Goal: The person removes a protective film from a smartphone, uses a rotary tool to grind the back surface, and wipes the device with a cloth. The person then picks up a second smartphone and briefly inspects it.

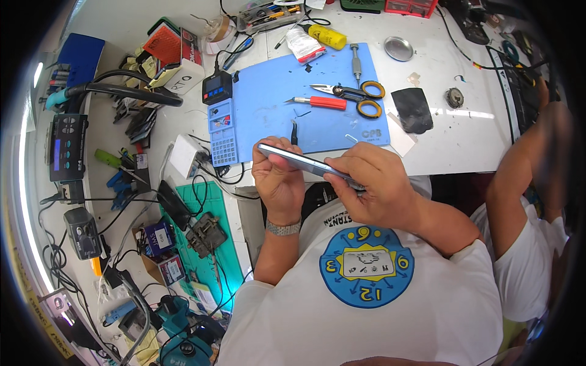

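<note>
A slim smartphone is held edge-on between my hands, above the front edge of the blue repair mat. My left hand grips its left end, with the fingers behind and the thumb in front. My right hand pinches the other end between thumb and fingers. Just beyond the phone lie black curved tweezers. Farther up the mat are a red-handled craft knife, scissors with black and orange handles, and a grey screwdriver. The phone's screen face cannot be made out.
A black cloth, a round metal dish and a yellow bottle lie on the white table. A small black device stands at the mat's left edge. Cables and repair stations crowd the left. Another person's arm reaches in at right.
</note>
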Action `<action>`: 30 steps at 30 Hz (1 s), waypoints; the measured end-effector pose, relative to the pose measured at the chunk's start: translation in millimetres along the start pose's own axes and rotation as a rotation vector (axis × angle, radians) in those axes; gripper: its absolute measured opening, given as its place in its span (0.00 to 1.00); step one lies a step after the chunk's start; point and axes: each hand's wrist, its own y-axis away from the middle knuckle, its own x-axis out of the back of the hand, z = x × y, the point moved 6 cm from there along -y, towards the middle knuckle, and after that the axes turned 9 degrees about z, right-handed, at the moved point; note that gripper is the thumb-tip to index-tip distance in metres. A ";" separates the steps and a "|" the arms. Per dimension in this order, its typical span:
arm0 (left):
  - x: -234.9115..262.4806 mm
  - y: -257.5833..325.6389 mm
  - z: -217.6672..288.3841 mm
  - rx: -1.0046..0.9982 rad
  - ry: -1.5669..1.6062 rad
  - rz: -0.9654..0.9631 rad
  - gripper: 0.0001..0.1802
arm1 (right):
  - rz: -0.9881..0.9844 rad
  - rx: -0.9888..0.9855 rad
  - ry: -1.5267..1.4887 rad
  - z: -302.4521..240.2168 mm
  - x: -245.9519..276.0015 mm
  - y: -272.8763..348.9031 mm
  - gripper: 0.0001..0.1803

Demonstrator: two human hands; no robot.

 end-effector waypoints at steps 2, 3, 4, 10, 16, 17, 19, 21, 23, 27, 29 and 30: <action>-3.2 -0.8 7.9 -0.021 -0.153 -0.048 0.16 | -0.025 -0.009 0.011 6.2 5.9 -3.7 0.14; -11.7 1.0 18.3 -0.034 -0.291 -0.097 0.15 | -0.056 -0.013 0.028 11.1 13.3 -6.7 0.14; -16.7 3.8 30.1 -0.049 -0.428 -0.148 0.15 | -0.087 -0.019 0.045 15.5 19.8 -10.2 0.15; -42.8 23.1 39.9 0.077 -1.040 -0.228 0.20 | -0.004 -0.417 -0.215 45.2 29.2 -22.0 0.17; -21.1 34.7 7.7 -0.032 -0.726 0.065 0.19 | 0.168 -0.523 -0.133 69.4 26.2 -22.7 0.15; -20.5 39.8 4.0 -0.024 -0.695 0.074 0.19 | 0.173 -0.529 -0.141 71.3 26.3 -20.9 0.14; -19.4 41.8 -1.8 0.016 -0.665 0.067 0.19 | 0.184 -0.530 -0.151 72.6 29.0 -21.2 0.12; -17.3 41.7 -6.4 0.080 -0.670 0.034 0.19 | 0.200 -0.522 -0.155 74.2 31.9 -22.9 0.11; -26.3 39.9 -9.8 0.242 -0.731 -0.139 0.22 | 0.186 -0.488 -0.103 73.9 33.3 -22.0 0.09; -71.3 48.1 -12.0 0.271 -0.790 -0.274 0.27 | 0.138 -0.448 -0.141 72.9 16.2 -14.5 0.14; -62.8 42.9 -19.1 0.192 -0.825 -0.236 0.27 | 0.169 -0.499 -0.215 66.7 8.8 -14.7 0.21; -61.2 40.2 -21.3 0.151 -0.842 -0.221 0.27 | 0.187 -0.523 -0.250 63.1 5.8 -13.6 0.25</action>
